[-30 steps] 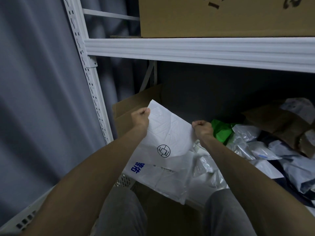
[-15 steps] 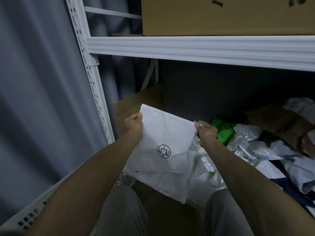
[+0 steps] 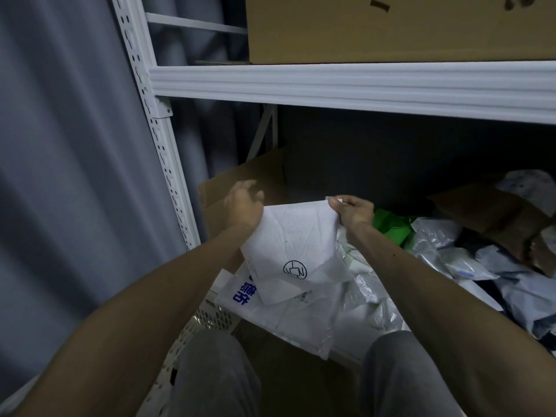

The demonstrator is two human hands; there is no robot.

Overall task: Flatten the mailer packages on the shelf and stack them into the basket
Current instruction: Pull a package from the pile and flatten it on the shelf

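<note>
While right hand (image 3: 352,210) pinches white mailer (image 3: 294,236) (left hand (image 3: 244,206) loose, holding nothing), flattening underway; next probably smoothing, then basket (image 3: 210,319).

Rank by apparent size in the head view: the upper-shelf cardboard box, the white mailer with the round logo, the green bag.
1. cardboard box, largest, though cut off by the frame.
2. white mailer, though it is nearest the camera.
3. green bag, smallest, partly hidden.
</note>
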